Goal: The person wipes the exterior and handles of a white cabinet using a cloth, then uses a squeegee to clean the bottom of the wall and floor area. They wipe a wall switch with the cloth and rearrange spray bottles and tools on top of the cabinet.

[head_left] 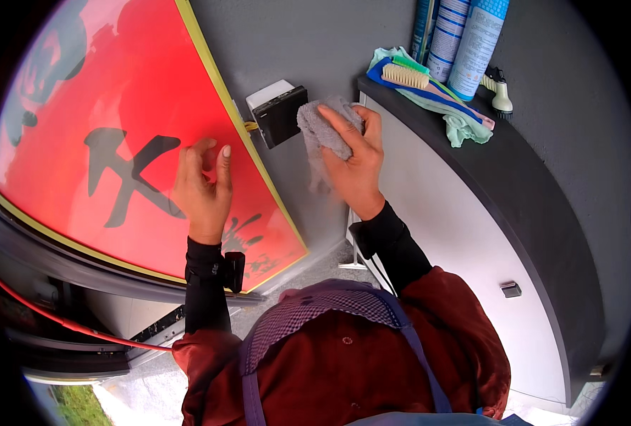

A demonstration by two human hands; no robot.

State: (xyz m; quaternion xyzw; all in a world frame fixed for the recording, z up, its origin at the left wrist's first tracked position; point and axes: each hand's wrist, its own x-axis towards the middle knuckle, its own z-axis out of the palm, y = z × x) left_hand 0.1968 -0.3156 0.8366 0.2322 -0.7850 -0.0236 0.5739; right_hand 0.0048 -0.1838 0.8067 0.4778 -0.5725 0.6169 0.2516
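Note:
A crumpled grey cloth (332, 126) is bunched in my right hand (359, 160), its fingers pressed over it. The loose lower end of the cloth hangs down, slightly blurred. Just left of the cloth, a black box-like device (280, 116) with a white back part sticks out from the grey wall, yellow wires beside it. My left hand (203, 186) is raised in front of a red panel (152, 78) with dark painted characters and a yellow edge. Its fingers are loosely curled with the thumb apart, and nothing is in them. Whether it touches the panel I cannot tell.
On the curved dark ledge (535, 192) at the right lie folded cloths (464, 128) with a cream-bristled brush (405, 76). Spray cans (477, 46) and a white spray nozzle (501, 98) stand or lie behind them. A red hose (74, 326) runs at the lower left.

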